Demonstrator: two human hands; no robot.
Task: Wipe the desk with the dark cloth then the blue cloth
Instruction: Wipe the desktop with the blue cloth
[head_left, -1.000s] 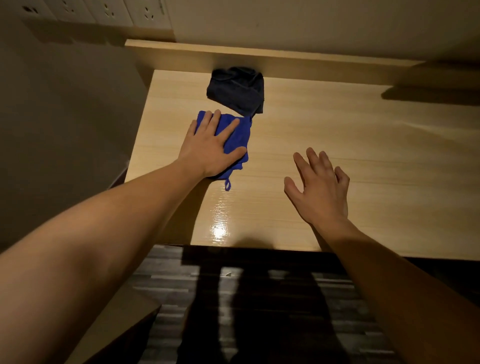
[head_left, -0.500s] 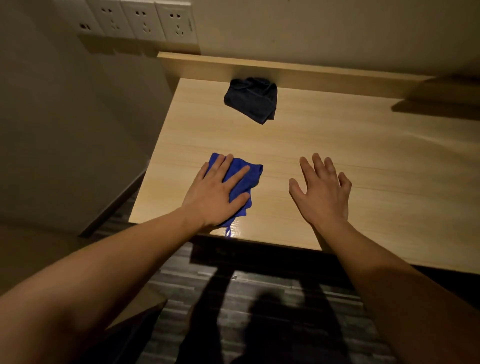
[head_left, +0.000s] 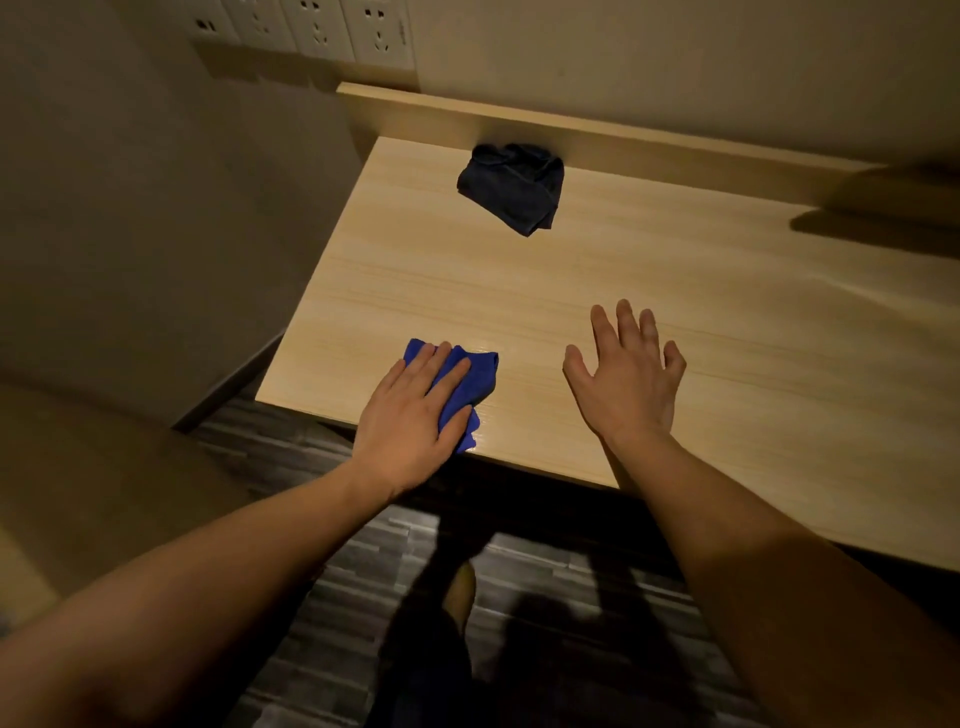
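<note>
My left hand (head_left: 410, 415) presses flat on the blue cloth (head_left: 470, 382) at the front edge of the light wooden desk (head_left: 675, 291), near its left corner. Part of the cloth is hidden under my palm. My right hand (head_left: 626, 376) hovers flat over the desk to the right, fingers spread, holding nothing. The dark cloth (head_left: 514, 187) lies crumpled at the back of the desk against the raised back ledge, apart from both hands.
A raised wooden ledge (head_left: 623, 137) runs along the desk's back. Wall sockets (head_left: 332, 31) sit above its left end. A wall stands left of the desk. Dark striped floor (head_left: 545, 597) lies below the front edge.
My left hand has dragged the blue cloth from beside the dark cloth toward the front edge of the desk. The right hand stayed roughly in place.
</note>
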